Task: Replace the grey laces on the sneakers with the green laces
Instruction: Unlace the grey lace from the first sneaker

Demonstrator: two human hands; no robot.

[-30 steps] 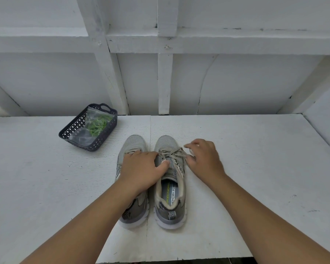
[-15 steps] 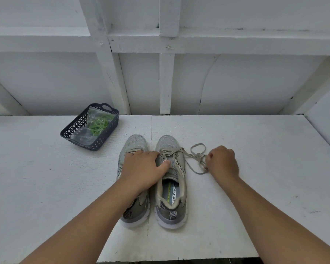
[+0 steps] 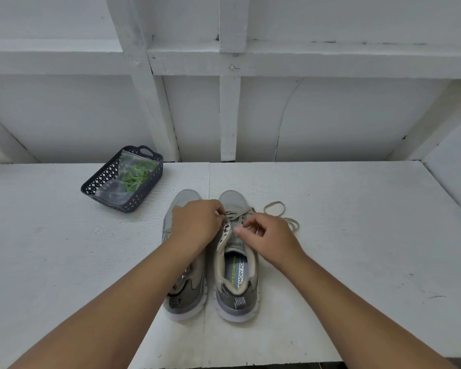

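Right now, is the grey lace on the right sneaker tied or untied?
Untied. The grey lace lies in loose loops on the table beside the right sneaker.

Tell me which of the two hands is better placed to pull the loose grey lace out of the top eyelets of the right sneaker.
Probably the right hand. It pinches at the lacing of the right sneaker, and the untied grey lace trails on the table on its side. The left hand reaches across from over the left sneaker.

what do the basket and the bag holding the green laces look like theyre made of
Basket: probably moulded plastic, dark matt grey, with a regular cut-out lattice and an integral handle. Bag: thin clear plastic film, glossy and crinkled, with the green laces showing through.
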